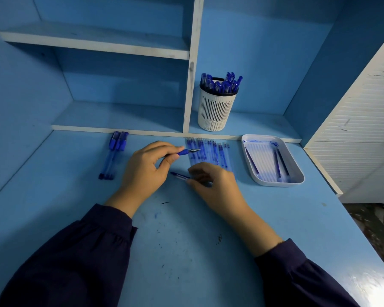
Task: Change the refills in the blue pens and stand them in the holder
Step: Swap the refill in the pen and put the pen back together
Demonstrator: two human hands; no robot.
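At far left on the blue tabletop (186, 240), I count three capped blue ballpoint pens (112, 156) lying side by side, not yet serviced. My left hand (142, 171) has its fingers curled round a blue rubber-grip pen section with a metal tip (187, 151), tip pointing right. My right hand (213, 185) pinches a slim translucent blue tube (179, 175) low over the tabletop; barrel or refill, I cannot tell. I judge a refill swap is under way. Next move: align both pieces on one axis, then seat them. Behind the right hand lies a row of translucent blue refills (208, 152), roughly a dozen. The white slotted pen holder (215, 109) stands on the shelf, carrying about eight pens. The white plastic tray (297, 171) holds three refills.
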